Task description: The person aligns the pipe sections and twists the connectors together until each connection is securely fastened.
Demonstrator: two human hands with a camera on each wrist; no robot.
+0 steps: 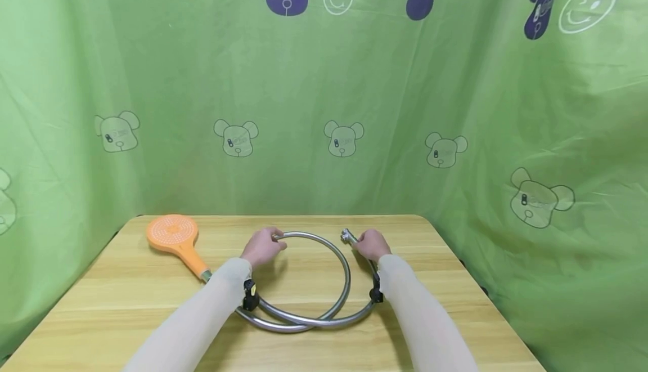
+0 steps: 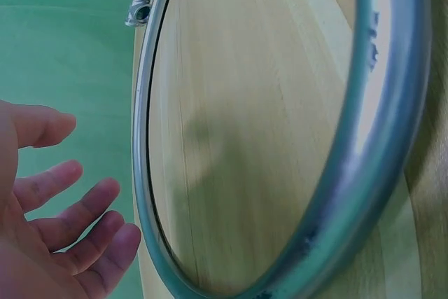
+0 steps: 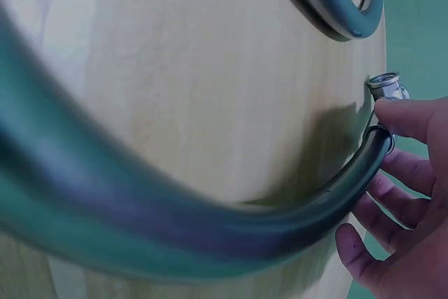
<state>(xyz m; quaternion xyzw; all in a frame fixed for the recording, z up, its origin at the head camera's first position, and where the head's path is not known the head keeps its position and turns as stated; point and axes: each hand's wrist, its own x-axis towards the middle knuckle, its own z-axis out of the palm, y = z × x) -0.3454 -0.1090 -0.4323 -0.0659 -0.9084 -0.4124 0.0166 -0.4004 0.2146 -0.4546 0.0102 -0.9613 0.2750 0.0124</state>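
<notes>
A silvery shower hose [image 1: 348, 279] lies looped on the table, joined at its left end to an orange shower head [image 1: 173, 233]. My left hand [image 1: 263, 246] hovers beside the upper left of the loop. In the left wrist view its fingers [image 2: 73, 223] are loosely spread, apart from the hose, with nothing between them. At the other end, my right hand [image 1: 372, 245] pinches the hose just behind its metal connector [image 1: 347, 236]. The right wrist view shows the thumb [image 3: 406, 115] on top and the fingers beneath. The left forearm covers the hose near the shower head's handle.
The wooden table [image 1: 455, 316] ends at a far edge close behind the shower head and connector. A green curtain [image 1: 314, 79] printed with bears hangs behind and at both sides. Each wrist wears a black camera mount, and the left mount [image 1: 250, 295] overlaps the hose.
</notes>
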